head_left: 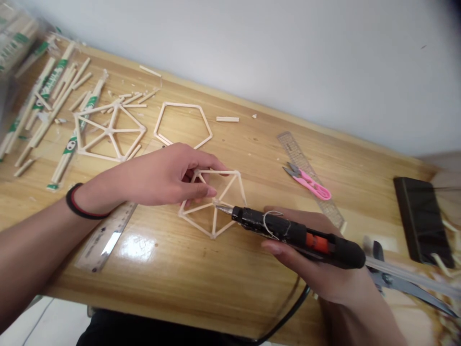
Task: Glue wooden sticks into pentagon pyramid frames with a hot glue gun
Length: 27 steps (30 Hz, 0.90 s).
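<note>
My left hand point(173, 175) pinches a small pentagonal stick frame point(213, 218) with spokes that meet at its centre. Wrapped around a black hot glue gun point(281, 228) is my right hand point(317, 269), and a glue stick pokes out of the gun's rear. The metal nozzle tip is right at the frame's central joint; whether it touches I cannot tell. A second spoked stick frame point(110, 130) lies behind my left forearm. Beyond my left hand is a plain pentagon of sticks point(183, 105), partly hidden by that hand.
Wrapped chopsticks point(77, 127) and cut pieces cover the left side. One clear ruler point(104, 245) lies under my left forearm, another ruler point(288, 144) at right beneath pink snips point(309, 185). A black phone point(423, 221) and grey-bladed scissors point(406, 286) are at far right. The glue gun's cord point(288, 315) hangs over the front edge.
</note>
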Each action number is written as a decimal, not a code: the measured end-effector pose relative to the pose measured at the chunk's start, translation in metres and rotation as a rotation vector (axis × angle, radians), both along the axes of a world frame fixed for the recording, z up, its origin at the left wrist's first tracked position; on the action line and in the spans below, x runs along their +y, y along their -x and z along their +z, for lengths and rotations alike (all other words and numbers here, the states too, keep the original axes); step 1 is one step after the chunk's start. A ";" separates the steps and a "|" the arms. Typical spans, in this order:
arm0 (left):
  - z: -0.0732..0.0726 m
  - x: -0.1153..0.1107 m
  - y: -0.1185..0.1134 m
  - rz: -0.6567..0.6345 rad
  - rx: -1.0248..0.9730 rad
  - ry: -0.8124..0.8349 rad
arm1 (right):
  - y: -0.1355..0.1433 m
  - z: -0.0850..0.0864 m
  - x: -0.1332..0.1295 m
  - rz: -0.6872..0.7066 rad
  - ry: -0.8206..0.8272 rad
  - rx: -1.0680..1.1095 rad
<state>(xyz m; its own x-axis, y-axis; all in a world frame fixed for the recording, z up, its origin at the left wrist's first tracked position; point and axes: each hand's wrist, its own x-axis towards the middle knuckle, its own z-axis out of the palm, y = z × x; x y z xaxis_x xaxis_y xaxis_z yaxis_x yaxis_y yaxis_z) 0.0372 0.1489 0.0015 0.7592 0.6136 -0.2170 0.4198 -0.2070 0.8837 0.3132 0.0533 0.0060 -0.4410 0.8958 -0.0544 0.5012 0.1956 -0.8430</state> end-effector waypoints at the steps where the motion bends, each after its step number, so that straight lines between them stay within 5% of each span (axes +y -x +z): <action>1: 0.000 0.000 0.000 -0.003 -0.003 0.003 | 0.001 0.000 0.000 0.001 0.001 0.002; 27: 0.004 0.000 -0.003 0.010 0.025 0.013 | 0.002 -0.002 0.001 -0.012 -0.004 0.084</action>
